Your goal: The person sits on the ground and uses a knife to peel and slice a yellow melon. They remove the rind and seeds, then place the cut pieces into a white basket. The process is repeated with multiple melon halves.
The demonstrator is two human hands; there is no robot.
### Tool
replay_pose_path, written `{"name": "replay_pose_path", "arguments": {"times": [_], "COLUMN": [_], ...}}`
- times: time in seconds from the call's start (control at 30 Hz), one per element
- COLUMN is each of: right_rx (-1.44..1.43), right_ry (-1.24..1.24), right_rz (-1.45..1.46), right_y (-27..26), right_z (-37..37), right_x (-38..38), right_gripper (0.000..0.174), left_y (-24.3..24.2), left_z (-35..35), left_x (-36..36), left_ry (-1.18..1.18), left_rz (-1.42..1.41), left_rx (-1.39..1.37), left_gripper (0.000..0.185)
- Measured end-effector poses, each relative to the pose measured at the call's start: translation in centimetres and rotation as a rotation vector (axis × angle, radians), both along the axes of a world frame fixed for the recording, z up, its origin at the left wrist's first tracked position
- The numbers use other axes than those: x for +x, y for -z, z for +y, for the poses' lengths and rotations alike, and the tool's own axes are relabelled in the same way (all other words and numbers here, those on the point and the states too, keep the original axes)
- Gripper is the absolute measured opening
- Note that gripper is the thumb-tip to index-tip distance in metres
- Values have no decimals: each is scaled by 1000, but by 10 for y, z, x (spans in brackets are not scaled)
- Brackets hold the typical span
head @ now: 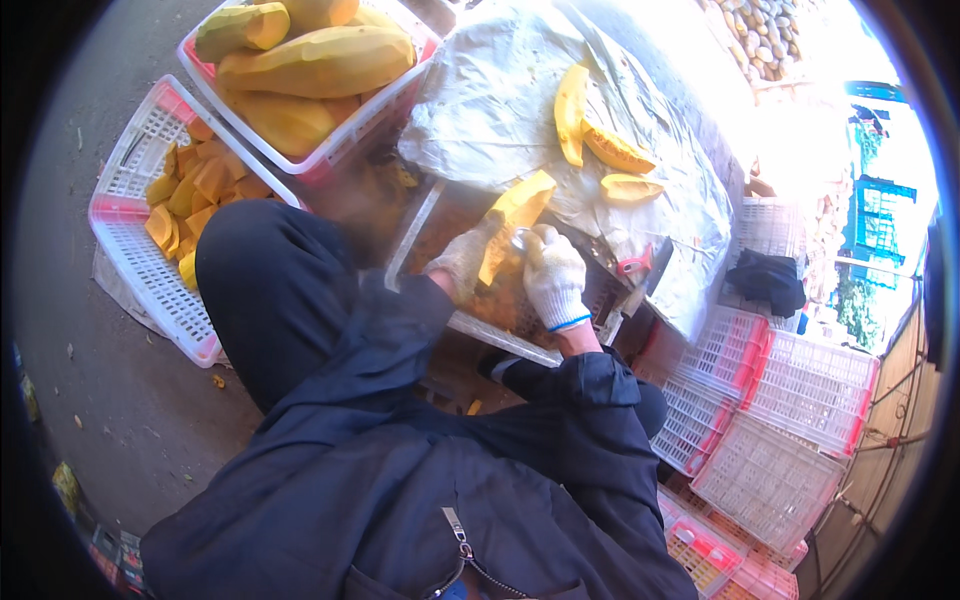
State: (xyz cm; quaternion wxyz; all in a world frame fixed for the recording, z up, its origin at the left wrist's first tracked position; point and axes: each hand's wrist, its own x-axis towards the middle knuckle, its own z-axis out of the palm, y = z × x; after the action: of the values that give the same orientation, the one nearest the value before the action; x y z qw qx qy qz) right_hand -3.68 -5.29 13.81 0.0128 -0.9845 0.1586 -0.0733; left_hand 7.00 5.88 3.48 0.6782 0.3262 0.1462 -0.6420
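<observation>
My left hand (466, 256), in a soiled knit glove, grips a long wedge of orange pumpkin (523, 204) tilted over a bin. My right hand (555, 274), in a white knit glove with a blue cuff edge, holds a small shiny metal tool (519, 239) against the wedge's inner side; fingers hide most of the tool. Orange pulp (491, 309) lies in the bin below both hands. Beyond them, on a whitish plastic sheet (480, 97), rest a curved pumpkin slice (571, 112), a wedge with seeds (619, 148) and a shorter piece (631, 189).
Right of my right hand lies a red-handled knife (636, 262). A crate of peeled whole pumpkins (322, 64) stands at upper left, beside a crate of cut chunks (196, 180). Plastic crates (799, 382) are stacked at right. Squashes (761, 34) are heaped far off.
</observation>
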Motion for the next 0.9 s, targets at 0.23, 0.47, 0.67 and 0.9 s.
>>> {"name": "replay_pose_path", "arguments": {"times": [0.23,0.47,0.67,0.9], "right_rx": [397,447,350,371], "right_ry": [443,549,204,525], "right_rz": [-219,-394,-186,-324], "right_y": [7,38,6,23], "right_z": [-18,-6,13,-9], "right_x": [-5,5,-20,0], "right_gripper": [19,20,18,17], "left_y": [-34,-20,-9,-5], "left_z": [7,4,6,-2], "left_x": [0,-4,0,-5], "left_ry": [41,103,97,40], "left_rz": [58,12,-57,78], "left_rx": [16,107,111,47], "left_gripper": [59,58,57,56]}}
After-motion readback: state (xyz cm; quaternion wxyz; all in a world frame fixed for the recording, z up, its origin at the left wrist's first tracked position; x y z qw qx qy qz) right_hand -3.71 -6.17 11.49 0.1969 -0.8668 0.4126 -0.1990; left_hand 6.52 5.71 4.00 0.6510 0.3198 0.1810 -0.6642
